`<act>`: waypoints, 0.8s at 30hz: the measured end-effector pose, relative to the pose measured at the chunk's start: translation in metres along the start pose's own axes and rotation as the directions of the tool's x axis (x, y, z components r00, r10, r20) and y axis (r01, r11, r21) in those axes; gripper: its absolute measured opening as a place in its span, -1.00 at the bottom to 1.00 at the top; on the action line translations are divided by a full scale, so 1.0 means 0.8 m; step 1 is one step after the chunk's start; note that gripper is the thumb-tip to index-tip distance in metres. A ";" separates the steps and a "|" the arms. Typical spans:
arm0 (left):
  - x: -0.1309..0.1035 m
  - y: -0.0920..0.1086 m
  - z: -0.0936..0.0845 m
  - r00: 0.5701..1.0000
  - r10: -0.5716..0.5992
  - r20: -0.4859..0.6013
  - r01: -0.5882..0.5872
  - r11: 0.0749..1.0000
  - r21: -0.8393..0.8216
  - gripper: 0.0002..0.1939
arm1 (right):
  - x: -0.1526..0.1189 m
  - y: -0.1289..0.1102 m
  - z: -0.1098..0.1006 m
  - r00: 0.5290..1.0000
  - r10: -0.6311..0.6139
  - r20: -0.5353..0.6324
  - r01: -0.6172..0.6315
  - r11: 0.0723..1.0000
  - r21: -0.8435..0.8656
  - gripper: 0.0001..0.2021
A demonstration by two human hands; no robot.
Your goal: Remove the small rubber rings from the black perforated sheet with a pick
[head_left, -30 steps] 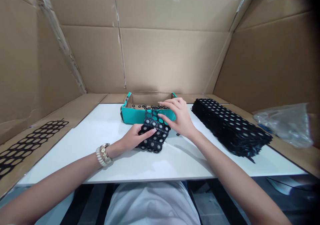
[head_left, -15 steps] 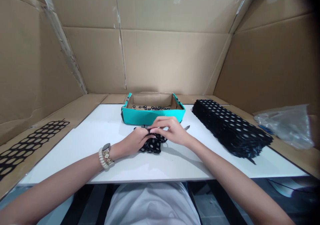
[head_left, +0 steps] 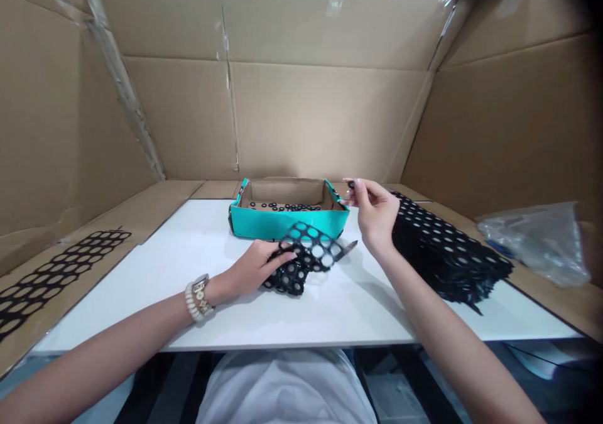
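My left hand (head_left: 260,266) is closed on a black sheet with rows of round holes (head_left: 288,276), bunched up on the table. A loose flap of the sheet stands up to the right of my fingers, blurred by motion. Raised at the right of the teal box, my right hand (head_left: 377,213) pinches a small black ring (head_left: 351,185) between thumb and fingertips. Inside the teal box (head_left: 287,224) lie many small black rings (head_left: 292,208). A pointed metal tool (head_left: 348,248) lies on the table, its other end hidden behind the sheet.
A thick stack of black sheets with round spots (head_left: 452,242) lies on the right of the white table (head_left: 188,242). Beyond it is a clear plastic bag (head_left: 537,239). A punched-out black sheet (head_left: 61,270) lies at the left on cardboard. Cardboard walls (head_left: 325,116) surround the table.
My right hand has left the bunched sheet and moved up and right with a small black ring. The sheet has partly sprung open; my left hand has stayed on it.
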State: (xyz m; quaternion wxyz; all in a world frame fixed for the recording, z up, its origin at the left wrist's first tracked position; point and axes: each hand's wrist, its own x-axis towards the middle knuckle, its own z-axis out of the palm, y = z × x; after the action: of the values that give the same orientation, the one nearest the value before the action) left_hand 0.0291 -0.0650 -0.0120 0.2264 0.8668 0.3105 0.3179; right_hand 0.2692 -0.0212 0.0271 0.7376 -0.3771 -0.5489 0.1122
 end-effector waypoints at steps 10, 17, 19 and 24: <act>0.006 -0.011 0.006 0.969 -0.214 -0.122 0.187 0.961 -0.202 -0.60 | -0.014 -0.011 0.003 0.786 -0.293 0.545 0.511 0.804 -0.305 -0.66; 0.004 -0.006 0.002 0.999 -0.044 0.000 0.043 0.996 -0.075 -0.65 | -0.053 -0.029 0.023 0.493 -0.250 0.833 0.382 0.923 0.051 -0.75; 0.004 -0.005 0.001 1.000 -0.026 -0.012 0.025 0.999 -0.047 -0.68 | -0.055 -0.026 0.027 0.505 -0.245 0.827 0.347 0.936 0.065 -0.80; 0.001 -0.007 0.002 0.999 -0.028 -0.045 0.026 0.998 -0.061 -0.68 | -0.022 -0.023 0.014 0.934 -0.183 0.306 0.206 0.977 -0.046 -0.68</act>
State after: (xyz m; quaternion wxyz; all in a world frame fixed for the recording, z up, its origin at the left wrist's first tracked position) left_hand 0.0287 -0.0610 -0.0161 0.2496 0.8477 0.3175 0.3439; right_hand 0.2481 -0.0391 0.0283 0.6381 -0.3275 -0.6930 0.0733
